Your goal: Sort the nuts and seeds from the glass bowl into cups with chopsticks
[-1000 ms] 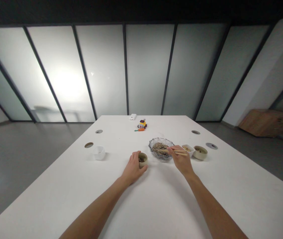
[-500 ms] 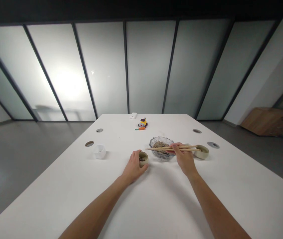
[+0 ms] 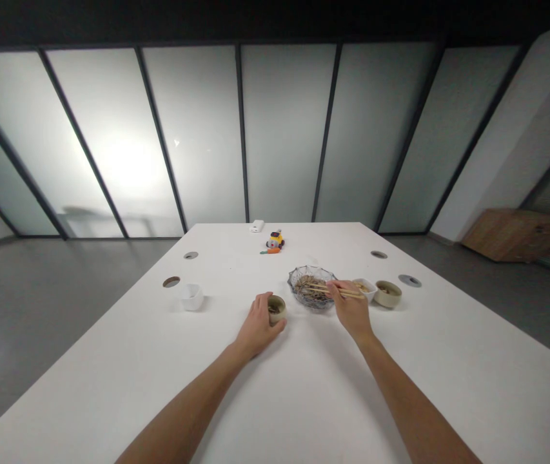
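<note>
My left hand point(image 3: 258, 327) is wrapped round the side of a small beige cup point(image 3: 278, 315) standing on the table, with some dark bits inside it. In my right hand point(image 3: 352, 312) is a pair of wooden chopsticks point(image 3: 345, 293). Their tips reach into a clear, scallop-edged glass bowl point(image 3: 320, 303) filled with brownish, seed-like pieces point(image 3: 306, 283). Whether the tips pinch a piece is too small to tell. Just right of that hand stand a white dish point(image 3: 370, 293) with pale contents and a second beige cup point(image 3: 389, 296) with a little inside.
On the white table point(image 3: 265, 399), a white octagonal cup point(image 3: 191, 297) stands at the left. Farther back lie an orange carrot-shaped item point(image 3: 273, 251), a yellow toy car point(image 3: 275, 240) and a white box-like object point(image 3: 256, 226). Round cable holes point(image 3: 171, 281) sit near both side edges.
My right hand has lowered the chopsticks, so their tips went from above the bowl's left edge into its contents. The white dish now shows more. My left hand stays on the cup.
</note>
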Demonstrator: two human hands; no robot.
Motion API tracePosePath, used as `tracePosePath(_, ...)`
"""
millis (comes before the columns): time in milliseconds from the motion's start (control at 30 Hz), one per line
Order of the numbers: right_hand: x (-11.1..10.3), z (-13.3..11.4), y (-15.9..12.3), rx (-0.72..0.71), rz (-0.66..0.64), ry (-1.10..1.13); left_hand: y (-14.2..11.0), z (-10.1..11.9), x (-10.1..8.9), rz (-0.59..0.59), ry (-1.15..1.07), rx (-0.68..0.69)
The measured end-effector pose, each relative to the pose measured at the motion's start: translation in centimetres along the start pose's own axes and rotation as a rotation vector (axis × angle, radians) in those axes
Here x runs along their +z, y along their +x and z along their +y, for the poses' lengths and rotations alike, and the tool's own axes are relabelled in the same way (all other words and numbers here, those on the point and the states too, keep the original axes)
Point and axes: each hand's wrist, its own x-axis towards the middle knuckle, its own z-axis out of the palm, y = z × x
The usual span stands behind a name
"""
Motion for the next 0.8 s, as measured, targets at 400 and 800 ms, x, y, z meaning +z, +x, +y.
tracePosePath(400,0.25,0.49,-0.11,0.187,-0.005,0.087,-0.07,-0.07,0.05,0.009,0.002,0.009)
tracePosePath(800,-0.07,-0.21,0.08,0.148,0.039,0.068,-0.09,0.00,-0.11,0.007,-0.009,0.009)
